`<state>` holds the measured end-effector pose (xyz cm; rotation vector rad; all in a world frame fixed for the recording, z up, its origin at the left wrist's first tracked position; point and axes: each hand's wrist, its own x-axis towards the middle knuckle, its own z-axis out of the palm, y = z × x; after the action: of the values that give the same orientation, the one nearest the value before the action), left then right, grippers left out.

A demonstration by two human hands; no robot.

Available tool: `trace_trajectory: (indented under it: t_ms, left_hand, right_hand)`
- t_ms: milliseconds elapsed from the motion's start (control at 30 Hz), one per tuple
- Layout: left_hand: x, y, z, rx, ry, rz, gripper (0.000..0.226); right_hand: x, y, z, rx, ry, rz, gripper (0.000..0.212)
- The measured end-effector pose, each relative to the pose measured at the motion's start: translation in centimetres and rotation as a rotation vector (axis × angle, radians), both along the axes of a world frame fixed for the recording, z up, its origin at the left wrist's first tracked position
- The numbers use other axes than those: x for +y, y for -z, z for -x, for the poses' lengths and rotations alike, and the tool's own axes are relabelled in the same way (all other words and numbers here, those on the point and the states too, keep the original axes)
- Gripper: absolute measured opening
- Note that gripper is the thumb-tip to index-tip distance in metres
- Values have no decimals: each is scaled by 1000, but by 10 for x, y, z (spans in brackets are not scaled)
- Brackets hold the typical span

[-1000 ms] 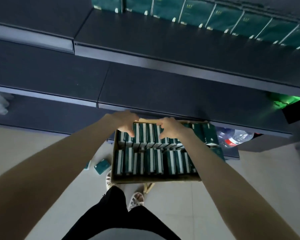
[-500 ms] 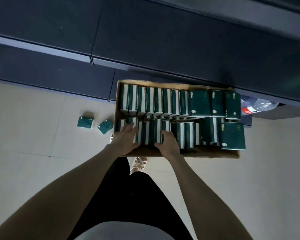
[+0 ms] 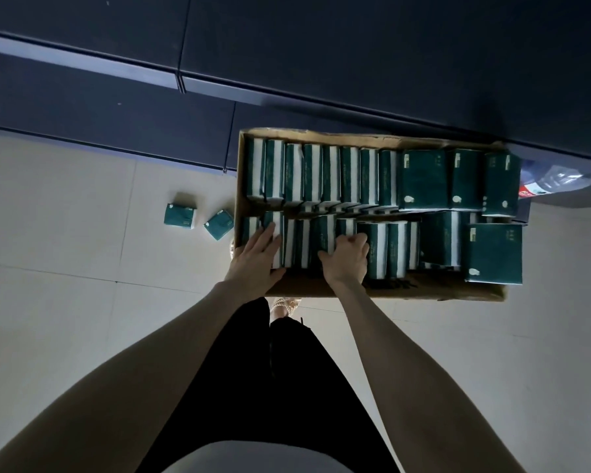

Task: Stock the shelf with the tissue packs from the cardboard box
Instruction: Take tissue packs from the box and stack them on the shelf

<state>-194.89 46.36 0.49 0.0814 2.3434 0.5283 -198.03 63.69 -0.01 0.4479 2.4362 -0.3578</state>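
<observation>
A cardboard box [image 3: 434, 290] lies on the floor against the dark shelf unit [image 3: 355, 56]. It holds two rows of dark green and white tissue packs [image 3: 321, 172], most standing on edge, a few lying flat at the right. My left hand [image 3: 258, 256] rests with straight fingers on the left end of the near row. My right hand [image 3: 347, 256] curls its fingers over the top of packs in the near row [image 3: 301, 244], a few packs to the right. Both hands bracket a small group of packs between them.
Two loose tissue packs [image 3: 180, 215] [image 3: 219, 224] lie on the tiled floor left of the box. A plastic bottle [image 3: 556, 180] lies at the box's right end under the shelf. My legs and one sandalled foot [image 3: 285, 307] stand just before the box.
My view has dropped from the shelves to the box. Both hands came from the far row to the near row, and my right fingers have curled over the packs.
</observation>
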Motion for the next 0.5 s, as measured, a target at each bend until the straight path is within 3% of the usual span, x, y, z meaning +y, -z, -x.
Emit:
trace_trajectory:
  t_ms: [100,233,367,500]
  left_hand:
    - [-4,-2,3,-15,23,3,70]
    - [-7,-13,7,-24,-19,-26,73]
    - [-8,-45,22,39,-130,-118,81]
    - [-16,-97,53,203,-281,-246,91]
  right_hand:
    - [1,-2,1,34,29,74,29]
    - [5,-25,9,47,134,334,18]
    - [11,-71,29,55,-39,516,25]
    - [13,-133,60,95,-253,541,24]
